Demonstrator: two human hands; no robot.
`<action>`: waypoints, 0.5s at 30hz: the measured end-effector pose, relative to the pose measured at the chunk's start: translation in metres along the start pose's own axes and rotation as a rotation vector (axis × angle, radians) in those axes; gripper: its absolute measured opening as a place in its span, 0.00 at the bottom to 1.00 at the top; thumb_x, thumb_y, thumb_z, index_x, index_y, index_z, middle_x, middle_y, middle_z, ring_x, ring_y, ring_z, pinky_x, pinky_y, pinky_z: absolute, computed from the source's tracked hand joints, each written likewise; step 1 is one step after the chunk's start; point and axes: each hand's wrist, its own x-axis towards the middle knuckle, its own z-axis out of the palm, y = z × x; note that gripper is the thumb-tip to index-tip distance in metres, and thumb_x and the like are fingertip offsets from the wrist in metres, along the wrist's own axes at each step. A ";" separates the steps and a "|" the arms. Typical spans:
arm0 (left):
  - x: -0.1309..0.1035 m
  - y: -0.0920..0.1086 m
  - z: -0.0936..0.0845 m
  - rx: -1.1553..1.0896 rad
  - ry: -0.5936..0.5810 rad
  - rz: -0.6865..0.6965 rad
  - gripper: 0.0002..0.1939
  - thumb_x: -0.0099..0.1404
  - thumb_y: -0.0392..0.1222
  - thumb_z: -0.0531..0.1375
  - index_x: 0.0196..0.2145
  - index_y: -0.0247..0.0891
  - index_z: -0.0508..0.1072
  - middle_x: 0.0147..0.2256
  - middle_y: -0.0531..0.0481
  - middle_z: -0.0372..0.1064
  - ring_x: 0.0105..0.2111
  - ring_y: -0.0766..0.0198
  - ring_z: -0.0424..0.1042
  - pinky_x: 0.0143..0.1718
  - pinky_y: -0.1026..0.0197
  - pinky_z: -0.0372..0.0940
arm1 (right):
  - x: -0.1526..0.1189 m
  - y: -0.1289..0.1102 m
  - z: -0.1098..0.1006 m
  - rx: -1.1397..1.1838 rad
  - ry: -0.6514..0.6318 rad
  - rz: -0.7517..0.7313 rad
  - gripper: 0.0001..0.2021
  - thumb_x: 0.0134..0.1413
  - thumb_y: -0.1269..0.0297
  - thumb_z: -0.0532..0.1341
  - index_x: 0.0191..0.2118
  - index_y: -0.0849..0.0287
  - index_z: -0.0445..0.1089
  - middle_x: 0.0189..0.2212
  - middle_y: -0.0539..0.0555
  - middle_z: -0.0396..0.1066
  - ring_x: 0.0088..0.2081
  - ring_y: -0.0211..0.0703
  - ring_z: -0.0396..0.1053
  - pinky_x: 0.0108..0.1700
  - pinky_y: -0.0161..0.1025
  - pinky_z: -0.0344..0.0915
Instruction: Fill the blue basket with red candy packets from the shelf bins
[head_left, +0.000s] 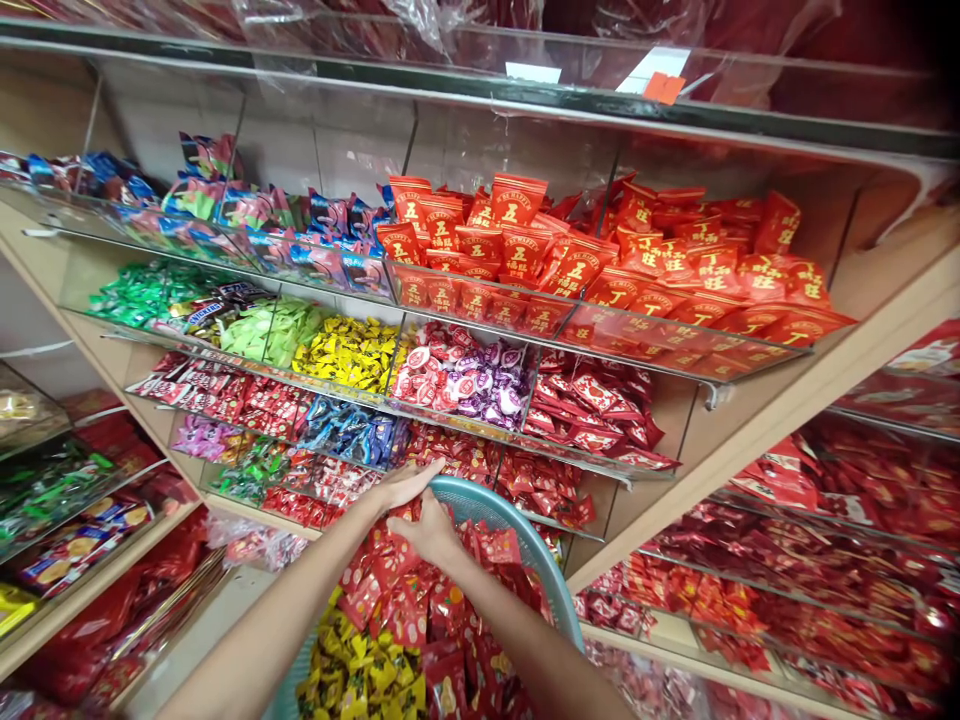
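Note:
My left hand [409,487] reaches over the far rim of a teal plastic basket [544,545], its fingers stretched out towards the lower shelf. Just beside it, my right hand [429,532] is above the candies, thumb spread away from the fingers. Neither hand shows anything held, though some fingertips are hidden. Red candy packets [442,600] fill most of the basket under my wrists. Yellow wrapped candies [364,670] lie at its near left side. Directly beyond the hands are red wrapped candies [457,450] in a shelf compartment.
Clear-fronted shelves rise ahead, with orange-red packets [517,250], yellow candies [349,355], purple-and-white candies [491,385] and blue candies [356,432]. A slanting wooden side panel [750,430] divides them from red goods on the right. More shelves stand left, with a glass ledge [450,75] overhead.

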 end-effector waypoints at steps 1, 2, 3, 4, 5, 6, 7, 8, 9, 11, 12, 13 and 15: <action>0.000 -0.001 0.000 -0.002 0.001 0.004 0.39 0.55 0.68 0.35 0.39 0.41 0.73 0.43 0.49 0.70 0.44 0.55 0.66 0.45 0.58 0.57 | 0.000 -0.001 0.002 -0.021 0.010 0.003 0.30 0.38 0.54 0.62 0.49 0.59 0.57 0.39 0.57 0.67 0.39 0.48 0.66 0.37 0.40 0.62; 0.000 -0.002 0.000 -0.004 0.001 0.005 0.38 0.55 0.68 0.35 0.39 0.41 0.73 0.42 0.49 0.71 0.44 0.55 0.66 0.44 0.59 0.58 | -0.001 -0.002 0.003 -0.046 0.013 0.009 0.30 0.39 0.54 0.61 0.50 0.59 0.56 0.39 0.58 0.67 0.40 0.49 0.67 0.36 0.40 0.62; 0.000 -0.002 0.001 -0.005 -0.003 0.004 0.38 0.55 0.68 0.35 0.38 0.40 0.73 0.41 0.50 0.71 0.43 0.55 0.67 0.44 0.59 0.58 | -0.001 -0.003 0.004 -0.070 0.009 0.016 0.31 0.41 0.54 0.61 0.51 0.59 0.55 0.39 0.58 0.67 0.39 0.50 0.67 0.36 0.40 0.62; 0.000 -0.003 0.001 -0.006 -0.008 0.001 0.38 0.55 0.68 0.35 0.38 0.40 0.73 0.41 0.50 0.71 0.42 0.55 0.67 0.44 0.59 0.58 | -0.002 -0.004 0.004 -0.093 0.001 0.020 0.31 0.42 0.53 0.60 0.52 0.59 0.54 0.38 0.58 0.68 0.39 0.50 0.68 0.35 0.40 0.62; 0.001 -0.003 0.001 -0.006 -0.011 -0.002 0.38 0.55 0.68 0.35 0.38 0.41 0.73 0.40 0.50 0.72 0.42 0.56 0.67 0.43 0.59 0.58 | -0.003 -0.005 0.003 -0.117 -0.003 0.024 0.31 0.43 0.53 0.59 0.53 0.59 0.53 0.37 0.59 0.68 0.38 0.51 0.68 0.34 0.40 0.62; 0.001 -0.003 0.001 -0.005 -0.015 -0.003 0.38 0.55 0.67 0.35 0.38 0.41 0.73 0.40 0.50 0.72 0.42 0.55 0.67 0.43 0.59 0.58 | -0.004 -0.006 0.003 -0.141 -0.002 0.026 0.31 0.43 0.53 0.59 0.53 0.60 0.53 0.37 0.59 0.68 0.38 0.51 0.68 0.33 0.40 0.62; 0.001 -0.003 0.001 -0.003 -0.017 -0.002 0.38 0.55 0.67 0.35 0.38 0.41 0.73 0.40 0.50 0.72 0.42 0.55 0.67 0.43 0.59 0.58 | -0.005 -0.008 0.002 -0.159 0.005 0.030 0.31 0.43 0.53 0.59 0.53 0.61 0.53 0.36 0.60 0.68 0.37 0.52 0.68 0.33 0.40 0.62; 0.002 -0.003 0.001 -0.001 -0.016 0.001 0.38 0.55 0.67 0.35 0.38 0.41 0.73 0.40 0.50 0.72 0.43 0.55 0.67 0.43 0.59 0.58 | -0.006 -0.008 0.001 -0.168 0.016 0.036 0.31 0.43 0.52 0.59 0.52 0.61 0.54 0.36 0.60 0.68 0.37 0.52 0.69 0.33 0.40 0.62; 0.002 -0.003 0.001 0.002 -0.012 0.001 0.38 0.55 0.67 0.35 0.39 0.41 0.73 0.41 0.49 0.71 0.43 0.54 0.67 0.44 0.58 0.58 | -0.006 -0.009 0.000 -0.166 0.025 0.041 0.30 0.43 0.51 0.59 0.51 0.61 0.55 0.35 0.60 0.68 0.36 0.51 0.69 0.32 0.40 0.62; 0.003 -0.003 0.001 0.005 -0.005 0.001 0.38 0.55 0.68 0.35 0.39 0.40 0.73 0.42 0.48 0.70 0.44 0.53 0.66 0.44 0.58 0.58 | -0.007 -0.009 -0.003 -0.143 0.031 0.049 0.29 0.43 0.49 0.58 0.49 0.61 0.57 0.34 0.60 0.68 0.32 0.49 0.69 0.30 0.39 0.62; 0.003 -0.003 0.001 0.007 -0.007 0.001 0.38 0.55 0.68 0.35 0.39 0.40 0.73 0.43 0.47 0.70 0.44 0.53 0.66 0.44 0.57 0.58 | -0.007 -0.008 -0.005 -0.133 0.034 0.049 0.28 0.44 0.48 0.57 0.48 0.61 0.57 0.34 0.60 0.68 0.30 0.48 0.70 0.29 0.39 0.61; 0.004 -0.003 0.001 0.008 -0.010 0.002 0.38 0.55 0.68 0.35 0.38 0.40 0.73 0.43 0.47 0.70 0.44 0.53 0.66 0.44 0.57 0.58 | -0.007 -0.007 -0.007 -0.129 0.042 0.043 0.28 0.44 0.48 0.57 0.47 0.61 0.57 0.34 0.60 0.68 0.29 0.47 0.69 0.29 0.39 0.61; 0.004 -0.002 0.001 0.006 -0.020 0.010 0.38 0.55 0.68 0.35 0.38 0.40 0.73 0.43 0.47 0.70 0.44 0.53 0.66 0.45 0.58 0.58 | -0.006 -0.003 -0.011 -0.121 0.058 0.014 0.25 0.45 0.49 0.56 0.46 0.60 0.58 0.33 0.58 0.68 0.29 0.47 0.69 0.30 0.38 0.61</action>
